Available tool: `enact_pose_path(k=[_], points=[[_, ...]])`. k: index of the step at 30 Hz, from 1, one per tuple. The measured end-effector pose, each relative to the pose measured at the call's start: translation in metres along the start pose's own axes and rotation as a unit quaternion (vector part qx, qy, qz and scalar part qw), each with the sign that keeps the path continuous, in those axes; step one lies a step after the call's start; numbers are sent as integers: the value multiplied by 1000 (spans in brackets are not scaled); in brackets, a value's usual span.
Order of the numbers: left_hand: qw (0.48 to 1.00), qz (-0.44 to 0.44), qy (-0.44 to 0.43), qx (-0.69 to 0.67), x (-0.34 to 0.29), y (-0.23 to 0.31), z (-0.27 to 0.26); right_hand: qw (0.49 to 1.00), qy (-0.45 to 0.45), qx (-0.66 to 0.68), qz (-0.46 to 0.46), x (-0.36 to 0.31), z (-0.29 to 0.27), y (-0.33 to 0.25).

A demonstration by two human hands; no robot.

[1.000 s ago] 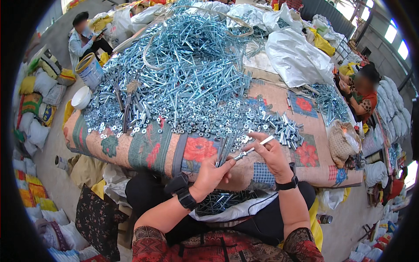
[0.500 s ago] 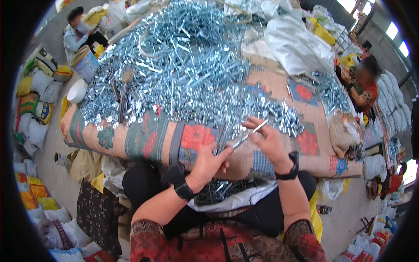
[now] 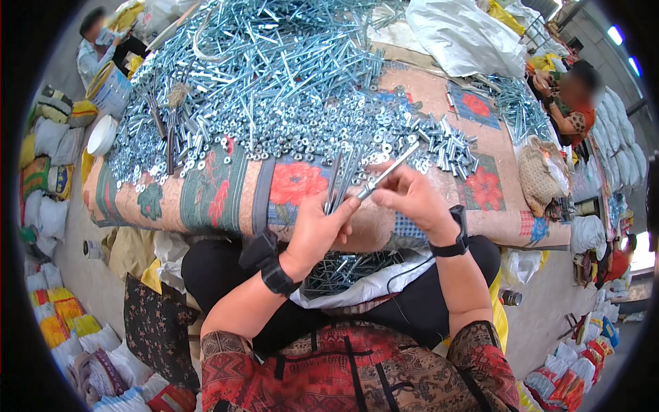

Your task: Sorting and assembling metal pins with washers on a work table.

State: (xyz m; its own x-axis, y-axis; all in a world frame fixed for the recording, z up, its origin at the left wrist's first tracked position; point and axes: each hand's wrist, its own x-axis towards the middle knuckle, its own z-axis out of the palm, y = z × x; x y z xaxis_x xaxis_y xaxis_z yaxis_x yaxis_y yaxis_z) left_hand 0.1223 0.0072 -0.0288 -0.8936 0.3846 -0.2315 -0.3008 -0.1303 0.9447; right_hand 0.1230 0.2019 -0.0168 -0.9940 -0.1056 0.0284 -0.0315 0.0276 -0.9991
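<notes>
My left hand (image 3: 317,230) grips a small bundle of long silver bolts (image 3: 338,185) that stick up from its fingers. My right hand (image 3: 412,199) pinches one long bolt (image 3: 388,170), held slanted with its lower end meeting the left hand's bundle. Both hands hover over the near edge of a table covered with a flowered cloth (image 3: 226,199). A big heap of bolts, washers and nuts (image 3: 274,82) lies just beyond the hands. In my lap a white bag (image 3: 350,278) holds more bolts.
A person in red (image 3: 573,103) sits at the table's far right by another bolt pile (image 3: 515,103). Another person (image 3: 96,41) sits at the far left beside a bucket (image 3: 110,89). White sacks (image 3: 467,31) lie behind; bags line the floor at left.
The right hand's bolt has tilted and come down against the left hand's bundle. The camera has moved closer to the table.
</notes>
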Motion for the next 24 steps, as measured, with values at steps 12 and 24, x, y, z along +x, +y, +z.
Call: enact_pose_path(k=[12, 24], points=[[998, -48, -3, -50, 8, 0, -17, 921, 132, -362, -56, 18, -60, 4], [986, -110, -84, -91, 5, 8, -19, 988, 130, -82, 12, 43, -83, 7]])
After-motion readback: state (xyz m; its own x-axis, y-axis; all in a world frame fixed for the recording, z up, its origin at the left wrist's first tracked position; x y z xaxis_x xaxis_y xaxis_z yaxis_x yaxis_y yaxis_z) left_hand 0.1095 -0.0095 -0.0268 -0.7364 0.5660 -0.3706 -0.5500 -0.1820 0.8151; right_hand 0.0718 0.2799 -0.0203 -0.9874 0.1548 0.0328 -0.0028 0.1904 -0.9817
